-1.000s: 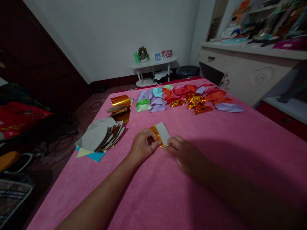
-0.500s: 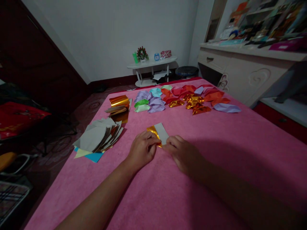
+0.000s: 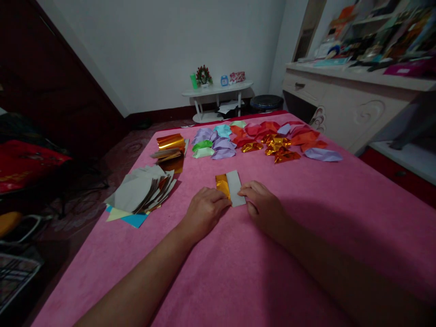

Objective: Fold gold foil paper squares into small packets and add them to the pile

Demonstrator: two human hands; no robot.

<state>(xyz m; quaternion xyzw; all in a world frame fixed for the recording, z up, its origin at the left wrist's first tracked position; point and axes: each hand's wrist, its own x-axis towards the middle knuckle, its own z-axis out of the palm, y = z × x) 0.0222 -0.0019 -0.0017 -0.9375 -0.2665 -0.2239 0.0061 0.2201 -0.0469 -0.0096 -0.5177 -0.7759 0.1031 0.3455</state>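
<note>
On the pink tabletop [image 3: 204,254] lies a partly folded sheet of gold foil paper [image 3: 236,187], gold on its left strip and pale grey on its right. My left hand [image 3: 207,209] presses the lower left edge of the paper with its fingers closed together. Gripping the right edge is my right hand [image 3: 262,204], thumb below and fingers above. To the left rests a fanned stack of grey-backed foil sheets [image 3: 136,190], with yellow and blue paper under it. Behind that is a smaller pile of gold sheets [image 3: 170,143].
Several folded paper pieces in purple, green, red, orange and gold [image 3: 277,144] cover the table's far side. Beyond stands a small white table [image 3: 218,90] with a plant. A white dresser [image 3: 340,91] holding many items is at right, a red bag [image 3: 30,165] at left.
The paper has turned more upright and slightly rightward. My right hand has shifted up along its right edge, and my left hand has moved a little right.
</note>
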